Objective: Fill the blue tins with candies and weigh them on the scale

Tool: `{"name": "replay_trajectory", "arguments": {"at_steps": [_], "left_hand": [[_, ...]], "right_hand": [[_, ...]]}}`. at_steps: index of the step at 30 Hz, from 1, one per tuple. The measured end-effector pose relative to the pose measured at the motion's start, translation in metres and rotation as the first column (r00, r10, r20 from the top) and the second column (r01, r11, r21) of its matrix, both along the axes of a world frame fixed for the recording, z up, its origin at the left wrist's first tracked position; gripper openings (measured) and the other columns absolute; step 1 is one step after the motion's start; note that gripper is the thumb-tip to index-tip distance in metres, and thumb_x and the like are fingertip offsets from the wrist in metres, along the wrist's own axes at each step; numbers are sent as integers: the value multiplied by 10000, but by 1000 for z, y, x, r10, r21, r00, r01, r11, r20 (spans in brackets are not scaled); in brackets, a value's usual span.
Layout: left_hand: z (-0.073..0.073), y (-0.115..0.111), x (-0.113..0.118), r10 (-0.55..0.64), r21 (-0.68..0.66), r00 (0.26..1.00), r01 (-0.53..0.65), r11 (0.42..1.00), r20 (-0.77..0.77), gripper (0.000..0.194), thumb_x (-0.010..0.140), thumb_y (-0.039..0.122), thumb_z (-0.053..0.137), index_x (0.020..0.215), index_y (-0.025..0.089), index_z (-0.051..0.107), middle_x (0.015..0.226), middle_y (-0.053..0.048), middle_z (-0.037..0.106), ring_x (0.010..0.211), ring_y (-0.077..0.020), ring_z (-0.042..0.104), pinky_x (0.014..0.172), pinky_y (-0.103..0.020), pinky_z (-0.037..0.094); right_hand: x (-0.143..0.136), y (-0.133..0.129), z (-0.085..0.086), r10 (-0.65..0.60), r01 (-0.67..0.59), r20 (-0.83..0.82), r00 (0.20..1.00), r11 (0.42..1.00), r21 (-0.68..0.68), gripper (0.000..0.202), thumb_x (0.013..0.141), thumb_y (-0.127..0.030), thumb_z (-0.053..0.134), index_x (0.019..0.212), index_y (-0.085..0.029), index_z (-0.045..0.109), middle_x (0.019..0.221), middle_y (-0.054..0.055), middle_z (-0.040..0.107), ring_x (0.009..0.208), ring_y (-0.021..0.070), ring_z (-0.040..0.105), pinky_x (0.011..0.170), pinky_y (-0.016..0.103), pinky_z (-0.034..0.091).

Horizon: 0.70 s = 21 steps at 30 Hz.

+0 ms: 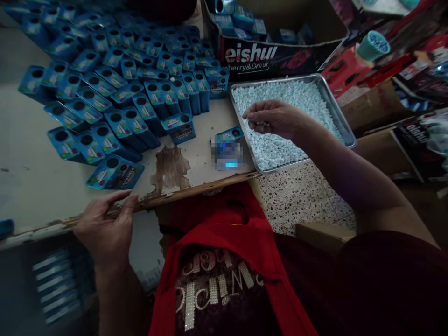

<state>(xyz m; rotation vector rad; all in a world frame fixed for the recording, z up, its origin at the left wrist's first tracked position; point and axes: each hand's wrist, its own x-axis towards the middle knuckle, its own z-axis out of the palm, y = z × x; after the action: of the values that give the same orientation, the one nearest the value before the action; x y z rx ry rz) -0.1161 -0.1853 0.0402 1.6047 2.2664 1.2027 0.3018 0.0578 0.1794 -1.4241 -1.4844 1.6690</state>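
Note:
My right hand [276,120] is over the metal tray [331,84], its fingers curled around a few small pale candies. Beneath it, a thick layer of white and light-blue candies [283,151] covers the tray. At the table's front edge [196,189], my left hand [108,224] is closed on the worn wood, thumb and fingers on top. Just beyond that hand lies a blue candy box [115,171] with a dark round hole. Many similar boxes [133,122] stand crowded across the table, holes facing up. Left of the tray is a partly blurred blue item [227,144].
An open carton [259,60] with blue boxes inside stands behind the tray. To the right are a red stool [345,70], a turquoise cup [373,45] and cardboard boxes. A red apron [224,228] hangs below the table edge. The tray overhangs the table's right side.

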Motion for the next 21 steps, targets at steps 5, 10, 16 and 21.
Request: {"name": "replay_trajectory", "arguments": {"at_steps": [5,10,16,21], "left_hand": [[-7,11,2,-31,48,998,28,998,58,360,947,558,841,1097,239,915,1088,-98,891,1063,-364,848,1079,-533,675],[-9,15,3,-52,19,996,51,999,78,378,942,549,844,1142,234,908,1144,-119,901,1123,-402,863,1112,-581,682],[-13,13,-1,-26,-31,996,28,999,81,410,924,560,831,1160,232,896,1148,-122,897,1118,-396,865,1084,-563,692],[-10,17,11,-101,-9,991,102,995,84,384,956,522,829,1154,200,897,1155,-136,900,1114,-394,870,1095,-564,688]], "right_hand": [[-12,-1,-5,156,-185,187,970,971,148,152,988,-147,946,949,-215,814,715,-22,650,636,111,494,529,227,390],[-14,-1,-6,173,-222,258,951,959,174,250,865,-35,985,918,-220,825,680,-52,603,614,108,463,505,267,323],[-6,1,-9,26,-33,99,995,997,76,225,972,-94,952,883,-211,782,697,-20,655,607,105,493,508,218,369],[11,6,-17,-265,263,-18,964,963,-63,205,1080,-69,808,903,-167,773,764,17,701,615,67,547,510,136,402]]}}
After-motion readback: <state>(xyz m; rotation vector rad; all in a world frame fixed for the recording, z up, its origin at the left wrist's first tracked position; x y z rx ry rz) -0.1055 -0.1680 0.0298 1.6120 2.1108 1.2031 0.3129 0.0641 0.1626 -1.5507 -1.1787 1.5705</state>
